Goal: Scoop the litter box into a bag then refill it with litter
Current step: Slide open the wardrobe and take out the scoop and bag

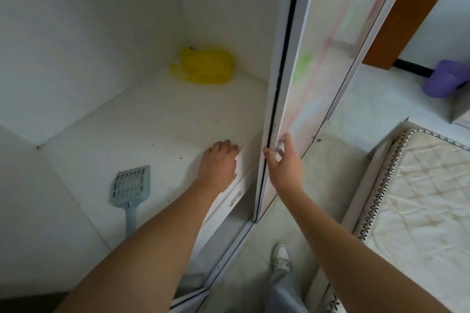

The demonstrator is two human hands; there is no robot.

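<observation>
- Two hands were busy with the sliding door, none with the scoop – so the task proper looked barely started, as far as I could judge.
- My right hand was at the door's lower edge, fingers loosely spread and hooked round it, not clenched.
- My left hand rested on the white sill beside the door, fingers curled over the rim; it carried nothing.
- Litter scoop lay flat on the white tiled floor inside the alcove, left of my left forearm, untouched.
- Its long axis ran roughly toward and away from me: slotted head pointed away toward the back wall, handle pointed back at me, lower end hidden behind my forearm.
- Yellow bag sat crumpled in the far corner, well apart from the scoop.
- No litter box in view, no litter sack either – scooping, bagging and refilling all seemed still left.
- Dark specks dotted the floor.
</observation>
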